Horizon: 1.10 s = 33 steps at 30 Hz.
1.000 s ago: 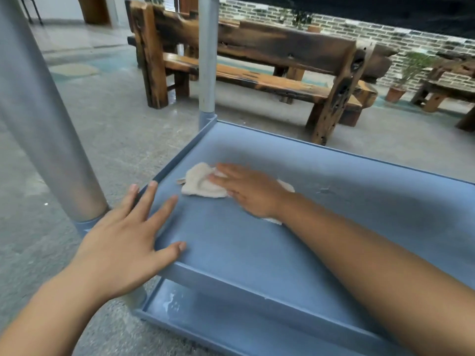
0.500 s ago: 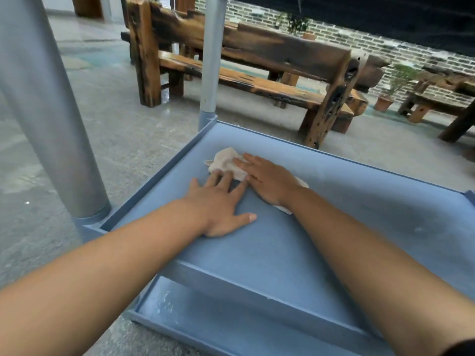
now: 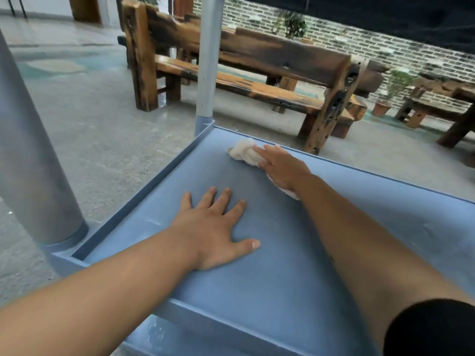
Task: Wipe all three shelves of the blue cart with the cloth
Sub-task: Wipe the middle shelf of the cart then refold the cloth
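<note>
The blue cart's middle shelf [image 3: 282, 273] fills the lower half of the view, with a raised rim all round. A crumpled white cloth [image 3: 243, 153] lies near the shelf's far left corner. My right hand [image 3: 281, 167] presses flat on the cloth with straight fingers, and part of the cloth shows under the wrist. My left hand [image 3: 213, 227] rests palm down on the bare shelf, fingers spread, nearer to me. A strip of the lower shelf [image 3: 164, 335] shows below the front rim. The dark underside of the top shelf [image 3: 385, 11] crosses the top of the view.
Grey metal posts stand at the near left corner [image 3: 33, 163] and far left corner [image 3: 207, 60] of the cart. Beyond it, a heavy wooden bench [image 3: 257, 80] stands on the concrete floor [image 3: 84, 119]. A brick wall [image 3: 385, 47] and a potted plant [image 3: 383, 104] lie further back.
My right hand has pushed the cloth away from me to the shelf's far edge. My left hand came off the left rim and now lies flat on the shelf.
</note>
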Tool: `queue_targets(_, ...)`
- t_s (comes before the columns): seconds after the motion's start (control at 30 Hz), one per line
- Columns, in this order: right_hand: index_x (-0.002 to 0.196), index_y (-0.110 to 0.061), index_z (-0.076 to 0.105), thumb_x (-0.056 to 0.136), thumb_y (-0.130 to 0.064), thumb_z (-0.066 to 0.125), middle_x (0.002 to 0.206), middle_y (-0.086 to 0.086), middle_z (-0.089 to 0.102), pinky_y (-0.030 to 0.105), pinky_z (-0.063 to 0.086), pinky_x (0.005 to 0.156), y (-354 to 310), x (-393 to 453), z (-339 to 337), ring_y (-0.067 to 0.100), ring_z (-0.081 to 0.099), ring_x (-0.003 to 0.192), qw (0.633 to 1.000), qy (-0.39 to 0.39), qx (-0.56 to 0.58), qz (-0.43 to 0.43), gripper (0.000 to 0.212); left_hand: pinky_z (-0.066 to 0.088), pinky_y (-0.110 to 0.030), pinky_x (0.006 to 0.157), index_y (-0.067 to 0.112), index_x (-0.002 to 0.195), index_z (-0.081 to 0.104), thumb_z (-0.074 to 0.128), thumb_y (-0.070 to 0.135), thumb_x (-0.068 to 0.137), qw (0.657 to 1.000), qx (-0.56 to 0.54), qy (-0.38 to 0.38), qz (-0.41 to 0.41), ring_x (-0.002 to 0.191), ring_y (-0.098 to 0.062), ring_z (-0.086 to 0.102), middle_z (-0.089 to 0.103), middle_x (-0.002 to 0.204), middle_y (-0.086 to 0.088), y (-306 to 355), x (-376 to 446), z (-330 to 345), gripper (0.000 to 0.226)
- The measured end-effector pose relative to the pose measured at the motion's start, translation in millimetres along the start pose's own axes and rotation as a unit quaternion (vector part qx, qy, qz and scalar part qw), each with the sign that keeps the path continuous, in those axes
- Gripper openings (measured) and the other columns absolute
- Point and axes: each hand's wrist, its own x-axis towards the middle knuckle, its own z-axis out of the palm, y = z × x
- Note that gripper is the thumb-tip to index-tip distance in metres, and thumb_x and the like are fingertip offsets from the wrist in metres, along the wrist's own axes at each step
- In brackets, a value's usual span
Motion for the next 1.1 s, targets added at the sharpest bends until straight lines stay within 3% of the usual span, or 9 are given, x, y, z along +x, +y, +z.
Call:
queue_targets(0.13, 0.145, -0.041, 0.02, 0.1, -0.027, 0.038, 0.15, -0.003, 0.032, 0.056, 0.038, 0.102, 16.3, 27.6, 2.7, 0.028, 0.03, 0.138, 0.997, 0.053, -0.034, 0.049, 0.051, -0.004, -0.062, 0.114, 0.041, 0.151, -0.01, 0.005, 0.091, 0.067, 1.0, -0.001, 0.012, -0.004, 0.149, -0.022, -0.015, -0.015, 0.162, 0.005, 0.1, 4.0, 2.5, 0.098)
queue_targets(0.23, 0.146, -0.045, 0.009, 0.094, -0.015, 0.04, 0.16, -0.01, 0.009, 0.06, 0.03, 0.106, 13.0, 39.3, 5.0, 0.024, 0.015, 0.146, 0.988, 0.069, -0.036, 0.131, 0.068, -0.006, -0.063, 0.113, 0.042, 0.15, -0.01, 0.007, 0.09, 0.068, 1.0, -0.008, 0.015, -0.005, 0.148, -0.023, -0.016, -0.015, 0.162, 0.005, 0.3, 5.0, 2.9, 0.097)
queue_targets(0.3, 0.145, -0.046, 0.013, 0.091, -0.011, 0.04, 0.16, -0.012, 0.008, 0.059, 0.029, 0.107, 11.1, 42.0, 1.6, 0.026, 0.016, 0.146, 0.994, 0.042, -0.035, 0.099, 0.069, -0.006, -0.063, 0.113, 0.043, 0.15, -0.009, 0.007, 0.09, 0.068, 1.0, -0.01, 0.015, -0.004, 0.148, -0.023, -0.016, -0.015, 0.163, 0.006, -1.1, 5.9, 2.7, 0.096)
queue_targets(0.43, 0.14, -0.048, 0.028, 0.093, -0.043, 0.038, 0.153, -0.011, 0.025, 0.047, 0.04, 0.099, 14.5, 33.2, -3.2, 0.031, 0.043, 0.128, 0.999, -0.005, 0.001, 0.05, 0.048, -0.004, -0.062, 0.113, 0.044, 0.15, -0.008, 0.005, 0.091, 0.066, 1.0, -0.011, 0.012, -0.005, 0.149, -0.022, -0.015, -0.014, 0.163, 0.007, -1.1, 4.9, 3.6, 0.097)
queue_targets(0.6, 0.148, -0.048, 0.021, 0.082, -0.071, 0.038, 0.161, -0.017, 0.009, 0.045, 0.036, 0.106, 7.5, 20.4, -4.1, 0.028, 0.036, 0.139, 0.997, -0.012, 0.002, 0.076, 0.071, -0.004, -0.061, 0.113, 0.044, 0.15, -0.007, 0.004, 0.093, 0.064, 1.0, -0.01, 0.013, -0.007, 0.149, -0.021, -0.014, -0.012, 0.163, 0.007, -0.7, 4.4, 1.9, 0.1)
queue_targets(0.8, 0.147, -0.04, 0.024, 0.088, -0.066, 0.037, 0.161, -0.011, 0.012, 0.045, 0.04, 0.096, 2.2, -2.7, 2.6, 0.033, 0.045, 0.13, 0.998, 0.007, -0.019, 0.056, 0.066, -0.003, -0.061, 0.113, 0.045, 0.15, -0.006, 0.007, 0.093, 0.065, 1.0, -0.01, 0.009, -0.009, 0.149, -0.02, -0.012, -0.011, 0.163, 0.008, 0.1, 5.3, 0.4, 0.098)
queue_targets(0.93, 0.15, -0.041, 0.023, 0.089, -0.066, 0.036, 0.162, -0.014, 0.011, 0.043, 0.033, 0.106, -11.0, -43.3, -0.7, 0.029, 0.038, 0.138, 0.999, -0.001, -0.012, 0.045, 0.067, 0.0, -0.06, 0.114, 0.047, 0.15, -0.005, 0.007, 0.093, 0.065, 1.0, -0.011, 0.004, -0.015, 0.149, -0.018, -0.01, -0.01, 0.163, 0.009, 0.8, 4.5, -1.6, 0.097)
queue_targets(1.1, 0.151, -0.042, 0.02, 0.096, -0.055, 0.04, 0.162, -0.015, 0.009, 0.036, 0.026, 0.111, -30.6, -114.3, -11.4, 0.018, 0.026, 0.145, 0.999, -0.015, 0.018, -0.048, 0.06, 0.003, -0.058, 0.116, 0.043, 0.152, -0.004, 0.007, 0.086, 0.073, 1.0, 0.005, 0.008, -0.015, 0.15, -0.018, -0.006, -0.008, 0.163, 0.009, -0.9, 4.9, -3.3, 0.09)
